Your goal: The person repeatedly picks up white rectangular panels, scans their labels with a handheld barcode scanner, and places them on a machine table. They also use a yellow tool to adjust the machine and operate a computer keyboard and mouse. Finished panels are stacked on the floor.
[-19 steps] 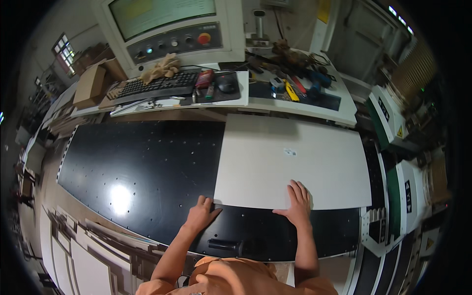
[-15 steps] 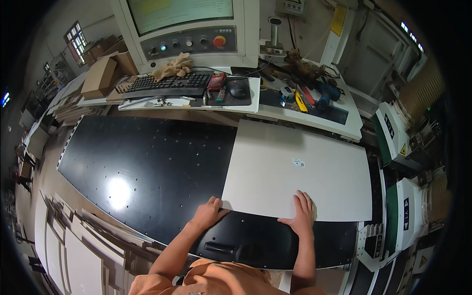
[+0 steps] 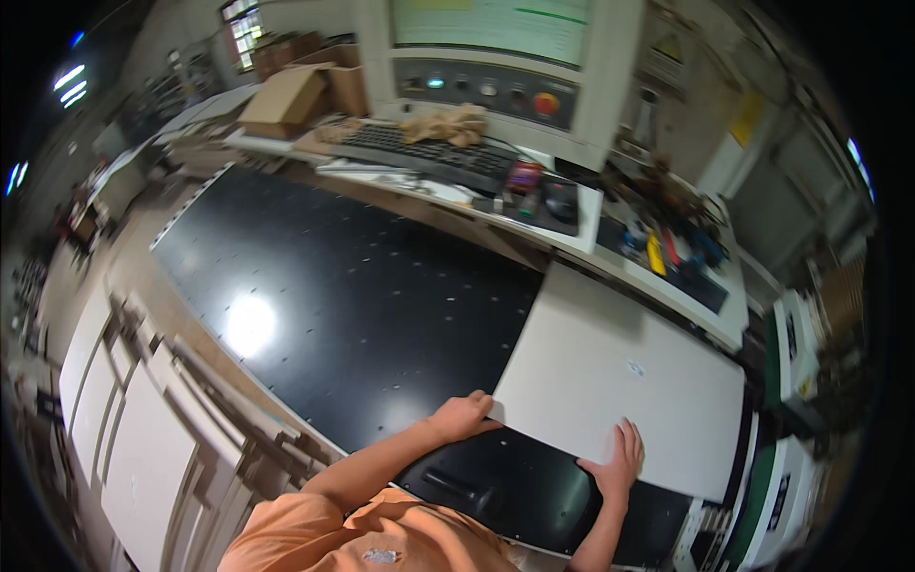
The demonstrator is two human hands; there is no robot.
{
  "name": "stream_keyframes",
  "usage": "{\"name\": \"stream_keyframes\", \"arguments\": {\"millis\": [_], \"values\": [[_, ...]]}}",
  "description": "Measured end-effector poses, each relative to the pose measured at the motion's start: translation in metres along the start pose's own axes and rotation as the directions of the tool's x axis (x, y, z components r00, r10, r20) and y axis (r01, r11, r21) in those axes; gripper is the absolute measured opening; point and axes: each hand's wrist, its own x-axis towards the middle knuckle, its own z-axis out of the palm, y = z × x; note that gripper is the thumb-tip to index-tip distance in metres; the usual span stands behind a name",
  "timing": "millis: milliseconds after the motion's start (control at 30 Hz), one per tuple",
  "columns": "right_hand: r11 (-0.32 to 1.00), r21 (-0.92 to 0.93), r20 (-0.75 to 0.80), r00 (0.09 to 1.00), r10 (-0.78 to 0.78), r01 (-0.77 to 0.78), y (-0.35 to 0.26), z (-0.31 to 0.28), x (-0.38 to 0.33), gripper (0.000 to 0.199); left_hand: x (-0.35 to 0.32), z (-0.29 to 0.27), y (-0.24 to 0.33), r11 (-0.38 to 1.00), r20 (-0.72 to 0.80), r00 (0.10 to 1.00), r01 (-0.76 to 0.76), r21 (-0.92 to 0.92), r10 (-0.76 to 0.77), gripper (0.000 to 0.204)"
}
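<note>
The large white panel (image 3: 620,381) is seen lying flat on the black machine bed (image 3: 353,296), over toward the bed's right end, and it stretches away from the person, up and to the right. Its near edge is met by both hands. The left hand (image 3: 464,417) is set at the panel's near left corner, fingers curled against the edge, though how firmly it is gripped cannot be told. The right hand (image 3: 617,460) is laid flat farther along the same near edge, fingers spread on the white face. The long axis of the panel appears to run along the bed, left to right, so the board is faced broadside; neither hand is clearly the nearer, one being placed toward each end of that edge. The bed is glossy, dotted with small holes, and a bright lamp glare is carried on its left half. Beyond the far edge a control console (image 3: 496,91) with a keyboard (image 3: 419,153) is seen, with hand tools (image 3: 667,248) scattered on the shelf at the right.
</note>
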Motion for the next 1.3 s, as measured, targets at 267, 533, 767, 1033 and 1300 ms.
{"name": "stream_keyframes", "arguments": {"millis": [267,533,767,1033,1300], "values": [[0.979,-0.063,0.02,0.981,-0.191,0.192,0.003,-0.001,-0.001,0.08,0.002,0.007,-0.012,0.989,-0.013,0.993,-0.121,-0.082,0.12,0.049],[0.989,-0.112,0.381,0.924,-0.045,0.094,-0.007,-0.015,0.026,0.092,0.005,0.009,-0.016,0.978,-0.005,0.989,-0.144,-0.148,0.145,0.051],[0.973,0.135,-0.249,0.957,-0.148,0.185,-0.138,-0.032,0.217,0.04,-0.005,0.004,-0.032,0.961,-0.032,0.98,-0.199,-0.194,0.196,0.032],[0.994,-0.06,-0.481,0.87,-0.106,0.088,-0.215,-0.003,0.384,0.044,-0.012,-0.006,-0.049,0.978,-0.104,0.993,-0.069,-0.198,0.049,0.033],[0.999,0.04,-0.285,0.959,-0.016,0.028,-0.225,0.018,0.401,0.05,-0.013,-0.016,-0.048,0.959,-0.133,0.991,-0.053,-0.28,0.017,0.032]]}}
